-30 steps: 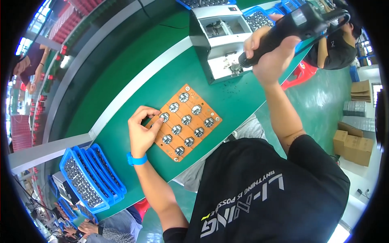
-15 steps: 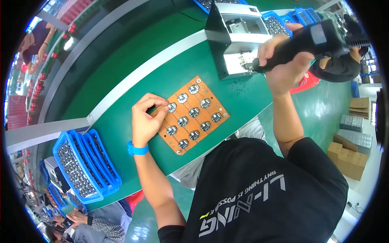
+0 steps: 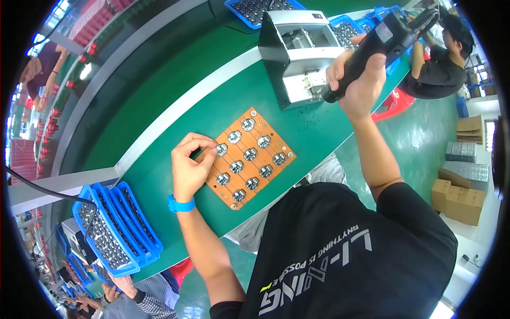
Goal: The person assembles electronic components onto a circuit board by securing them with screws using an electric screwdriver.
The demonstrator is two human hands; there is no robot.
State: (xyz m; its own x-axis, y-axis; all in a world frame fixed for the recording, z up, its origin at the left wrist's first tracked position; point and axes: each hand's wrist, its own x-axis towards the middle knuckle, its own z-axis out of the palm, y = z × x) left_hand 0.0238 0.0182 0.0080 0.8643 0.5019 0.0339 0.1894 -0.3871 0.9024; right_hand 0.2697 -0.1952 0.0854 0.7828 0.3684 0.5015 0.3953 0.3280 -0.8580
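My left hand (image 3: 192, 162), with a blue wristband (image 3: 181, 204), grips the left corner of a brown fixture plate (image 3: 258, 134). Its thumb and fingertips meet beside a small round circuit board (image 3: 221, 150) seated there. Several similar round boards sit in rows on the plate, which lies flat on the green bench. To the upper right, my right hand (image 3: 362, 87) is wrapped round a black electric screwdriver (image 3: 372, 50), held in the air away from the plate. The tool's narrow nose points down left, close in view to a grey-white machine (image 3: 307, 58).
Small dark bits, seemingly screws, lie scattered by the machine (image 3: 308, 114). Stacked blue trays (image 3: 139, 261) of small parts stand at left. Another blue tray (image 3: 297, 5) is at the back. A black cable (image 3: 48, 190) hangs at left. Co-workers sit at both ends.
The screwdriver has moved left and a little down, tilting more upright. The plate and left hand appear slightly lower left as the view shifted. A cable has come into sight at left.
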